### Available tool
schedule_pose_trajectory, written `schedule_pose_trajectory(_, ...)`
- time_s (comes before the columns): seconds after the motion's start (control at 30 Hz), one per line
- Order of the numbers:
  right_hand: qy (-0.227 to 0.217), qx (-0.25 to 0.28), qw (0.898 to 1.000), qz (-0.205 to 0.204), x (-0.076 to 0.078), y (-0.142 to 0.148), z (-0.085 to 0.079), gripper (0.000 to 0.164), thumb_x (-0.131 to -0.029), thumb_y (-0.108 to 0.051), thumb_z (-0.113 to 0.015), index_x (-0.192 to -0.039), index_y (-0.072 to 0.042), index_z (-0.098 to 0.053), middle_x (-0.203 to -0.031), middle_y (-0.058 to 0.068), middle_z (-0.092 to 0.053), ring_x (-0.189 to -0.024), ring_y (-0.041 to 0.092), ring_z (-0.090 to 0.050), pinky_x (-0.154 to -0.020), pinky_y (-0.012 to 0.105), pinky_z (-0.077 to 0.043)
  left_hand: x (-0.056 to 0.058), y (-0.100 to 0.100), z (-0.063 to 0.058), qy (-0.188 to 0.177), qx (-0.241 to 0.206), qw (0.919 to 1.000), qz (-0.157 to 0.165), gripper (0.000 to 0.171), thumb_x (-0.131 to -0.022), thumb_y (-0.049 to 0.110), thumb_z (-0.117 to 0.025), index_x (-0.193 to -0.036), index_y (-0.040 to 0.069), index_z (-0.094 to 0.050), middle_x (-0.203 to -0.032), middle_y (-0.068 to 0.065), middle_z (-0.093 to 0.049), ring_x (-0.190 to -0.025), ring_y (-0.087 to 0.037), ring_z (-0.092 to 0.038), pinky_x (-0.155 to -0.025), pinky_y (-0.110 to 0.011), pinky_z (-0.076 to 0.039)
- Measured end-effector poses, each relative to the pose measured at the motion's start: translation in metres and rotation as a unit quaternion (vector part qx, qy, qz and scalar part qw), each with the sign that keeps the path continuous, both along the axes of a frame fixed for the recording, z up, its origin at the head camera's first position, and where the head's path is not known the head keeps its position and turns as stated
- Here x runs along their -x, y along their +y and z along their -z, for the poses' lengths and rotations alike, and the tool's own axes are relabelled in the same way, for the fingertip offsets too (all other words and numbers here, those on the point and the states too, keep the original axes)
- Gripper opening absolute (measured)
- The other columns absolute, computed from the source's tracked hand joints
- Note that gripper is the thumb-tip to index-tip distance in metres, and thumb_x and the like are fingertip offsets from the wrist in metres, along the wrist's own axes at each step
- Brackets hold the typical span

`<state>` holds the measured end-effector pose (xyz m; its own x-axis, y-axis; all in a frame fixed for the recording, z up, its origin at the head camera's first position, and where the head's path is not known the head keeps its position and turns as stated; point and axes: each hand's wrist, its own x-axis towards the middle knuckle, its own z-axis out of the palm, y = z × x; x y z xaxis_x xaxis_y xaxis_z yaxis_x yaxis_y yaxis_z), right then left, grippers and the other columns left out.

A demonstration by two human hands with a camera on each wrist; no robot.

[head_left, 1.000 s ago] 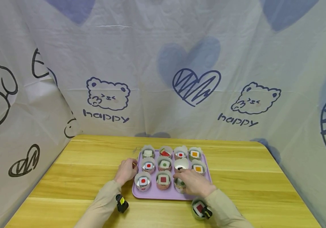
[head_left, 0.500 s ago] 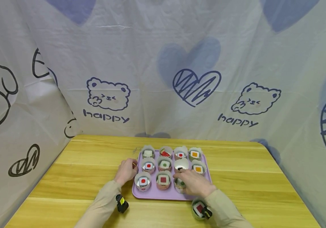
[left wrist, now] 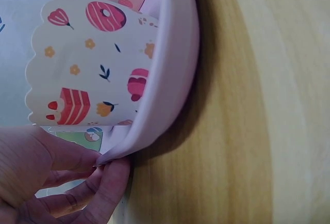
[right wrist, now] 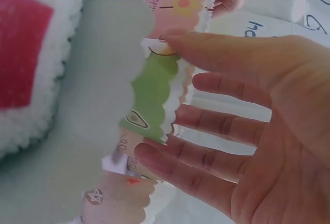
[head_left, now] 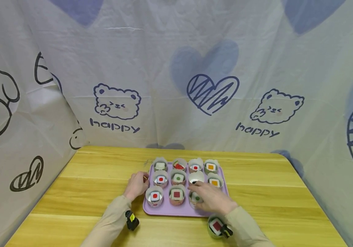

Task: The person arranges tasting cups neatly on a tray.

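Near the left rim of a lilac tray (head_left: 176,211), my left hand (head_left: 136,186) pinches the edge between thumb and fingers; the left wrist view shows this grip beside a paper cup (left wrist: 93,59) with cake prints. My right hand (head_left: 215,199) spreads over the front right of the tray, fingers loosely extended. In the right wrist view its thumb and fingertips lie around the scalloped rim of a green paper cup (right wrist: 157,90). A white sushi-like piece with a green dot (head_left: 197,198) sits in a cup there, partly covered by the hand.
Several paper cups with similar pieces stand in rows on the tray, one with a red filling (head_left: 179,166). In front of the tray, under the right wrist, stands another cup holding a piece with a dark red square (head_left: 217,225). A printed cloth (head_left: 164,103) hangs behind the wooden table (head_left: 272,192).
My right hand has shifted slightly right and its fingers have loosened, showing more of the green-dotted piece beneath. The left hand and tray have not moved.
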<state>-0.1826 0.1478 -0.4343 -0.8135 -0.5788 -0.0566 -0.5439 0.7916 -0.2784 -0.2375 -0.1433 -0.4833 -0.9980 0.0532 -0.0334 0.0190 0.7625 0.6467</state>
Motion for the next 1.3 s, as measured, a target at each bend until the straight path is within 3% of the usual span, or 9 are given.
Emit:
schedule_pose_trajectory(0.17,-0.004,0.026,1.0,0.008,-0.003,0.005,-0.005,0.066,-0.085,-0.025,-0.079,-0.143,-0.009,-0.054,-0.141,0.02,-0.058,-0.123,0.039,-0.06,-0.104,0.056,-0.05,0.0,0.0,0.0,0.002,0.002,1.0,-0.002,0.017,-0.093,0.001,-0.06,-0.107,-0.003,-0.069,-0.081,-0.01,-0.068,-0.065,-0.016,-0.058,-0.055,-0.024,-0.047)
schedule_pose_trajectory(0.4,-0.004,0.032,0.999,0.007,-0.008,0.012,-0.014,0.063,-0.087,-0.033,-0.076,-0.143,-0.014,-0.056,-0.132,0.012,-0.064,-0.114,0.03,-0.065,-0.099,0.052,-0.054,0.0,0.0,0.001,0.006,0.009,0.9999,0.0,0.017,-0.092,0.001,-0.06,-0.106,-0.004,-0.069,-0.081,-0.011,-0.068,-0.065,-0.017,-0.058,-0.055,-0.024,-0.046)
schedule_pose_trajectory(0.53,-0.009,0.034,0.999,0.004,-0.012,0.018,-0.02,0.061,-0.089,-0.036,-0.074,-0.144,-0.015,-0.055,-0.134,0.014,-0.064,-0.118,0.033,-0.063,-0.1,0.054,-0.053,0.0,0.0,0.001,0.009,0.008,0.9999,0.001,0.017,-0.092,0.001,-0.06,-0.106,-0.004,-0.069,-0.081,-0.011,-0.068,-0.065,-0.017,-0.057,-0.055,-0.024,-0.046)
schedule_pose_trajectory(0.9,-0.086,0.008,0.996,0.012,-0.027,0.031,-0.032,0.053,-0.091,-0.045,-0.069,-0.13,-0.009,-0.065,-0.14,0.019,-0.061,-0.13,0.04,-0.057,-0.107,0.058,-0.049,0.0,0.0,0.002,0.022,0.01,0.9997,0.002,0.016,-0.091,0.001,-0.061,-0.104,-0.004,-0.07,-0.081,-0.011,-0.069,-0.065,-0.016,-0.058,-0.055,-0.024,-0.046)
schedule_pose_trajectory(1.13,-0.111,-0.002,0.994,-0.012,-0.035,0.034,-0.028,0.056,-0.085,-0.046,-0.076,-0.125,-0.007,-0.068,-0.113,0.01,-0.07,-0.1,0.025,-0.065,-0.085,0.039,-0.058,0.0,0.0,0.002,0.036,0.013,0.9993,0.0,0.013,-0.09,0.001,-0.062,-0.098,-0.002,-0.071,-0.077,-0.009,-0.069,-0.065,-0.016,-0.058,-0.055,-0.024,-0.046)
schedule_pose_trajectory(1.3,-0.126,-0.008,0.992,-0.016,-0.039,0.037,-0.025,0.059,-0.081,-0.046,-0.08,-0.125,-0.008,-0.067,-0.112,0.006,-0.068,-0.1,0.021,-0.064,-0.087,0.036,-0.056,0.0,0.001,0.002,0.029,0.011,0.9995,-0.002,0.014,-0.09,0.001,-0.062,-0.1,-0.003,-0.07,-0.078,-0.01,-0.069,-0.065,-0.016,-0.058,-0.055,-0.024,-0.046)
